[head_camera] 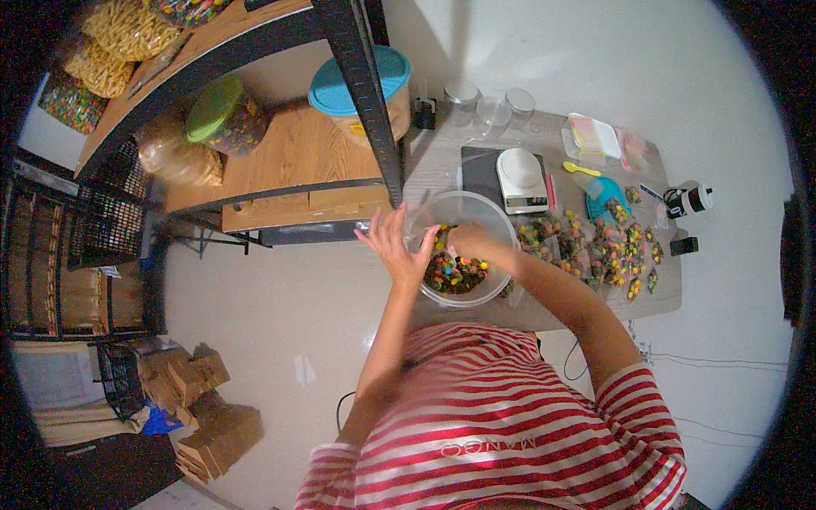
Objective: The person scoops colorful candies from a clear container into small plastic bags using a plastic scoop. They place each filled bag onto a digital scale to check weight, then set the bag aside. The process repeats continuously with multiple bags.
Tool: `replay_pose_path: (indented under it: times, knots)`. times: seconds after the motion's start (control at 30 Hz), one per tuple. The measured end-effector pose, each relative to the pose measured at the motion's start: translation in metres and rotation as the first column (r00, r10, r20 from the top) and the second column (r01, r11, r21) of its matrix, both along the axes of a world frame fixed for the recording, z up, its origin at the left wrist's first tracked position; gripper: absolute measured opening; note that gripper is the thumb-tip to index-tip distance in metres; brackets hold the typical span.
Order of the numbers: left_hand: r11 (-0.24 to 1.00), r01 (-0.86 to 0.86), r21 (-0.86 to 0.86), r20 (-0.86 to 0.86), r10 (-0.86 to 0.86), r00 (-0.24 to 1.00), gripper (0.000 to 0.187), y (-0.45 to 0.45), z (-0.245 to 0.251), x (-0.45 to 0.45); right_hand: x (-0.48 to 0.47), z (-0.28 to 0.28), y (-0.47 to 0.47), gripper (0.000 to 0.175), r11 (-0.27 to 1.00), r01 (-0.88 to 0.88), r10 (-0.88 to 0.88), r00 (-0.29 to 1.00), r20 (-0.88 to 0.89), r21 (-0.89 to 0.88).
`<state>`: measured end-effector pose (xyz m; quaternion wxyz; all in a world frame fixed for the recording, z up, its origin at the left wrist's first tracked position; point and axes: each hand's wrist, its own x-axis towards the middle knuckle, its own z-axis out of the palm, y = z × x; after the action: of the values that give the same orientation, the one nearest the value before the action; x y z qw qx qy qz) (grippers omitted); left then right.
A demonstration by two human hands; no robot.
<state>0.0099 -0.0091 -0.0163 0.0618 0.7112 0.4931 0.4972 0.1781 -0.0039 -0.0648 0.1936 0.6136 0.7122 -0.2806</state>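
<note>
A large clear plastic tub (503, 280) stands at the table's near edge, with chocolate-brown and brightly coloured candies (462, 275) in its bottom. My left hand (396, 248) is at the tub's left rim, fingers spread and thumb over the opening. Something clear shows between thumb and fingers; whether it is gripped is unclear. Inside the tub, my right hand (473, 242) reaches down to the candies. It is blurred, with a small pale piece by its fingertips, and its grip cannot be made out. Several clear bags of similar candies (612, 255) lie to the tub's right.
A white digital scale (519, 182) stands behind the tub on the table (433, 159). Nearby are a yellow spoon (581, 169), a teal scoop (599, 199) and clear jars (493, 118). At left, a black-framed shelf (306, 146) carries a blue-lidded tub (360, 83). Cardboard boxes (220, 440) lie on the floor.
</note>
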Motion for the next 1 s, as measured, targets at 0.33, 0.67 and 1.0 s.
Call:
replay_pose_path:
  times: [0.33,0.67,1.0]
  knots:
    - [0.996,0.078,-0.044,0.069,-0.075,0.995,0.066,0.01,0.009,-0.019,0.086,0.094,-0.024,0.021,0.899,-0.101,0.282,0.878,-0.388,0.426]
    - [0.95,0.284,-0.129,-0.104,-0.297,0.949,0.065,-0.004,0.026,-0.001,0.122,0.163,-0.033,0.016,0.915,0.218,-0.025,0.869,-0.494,0.338]
    - [0.854,0.413,-0.317,-0.024,-0.443,0.896,0.068,-0.007,0.023,0.015,0.092,0.155,-0.007,0.021,0.849,-0.003,0.122,0.974,-0.192,0.528]
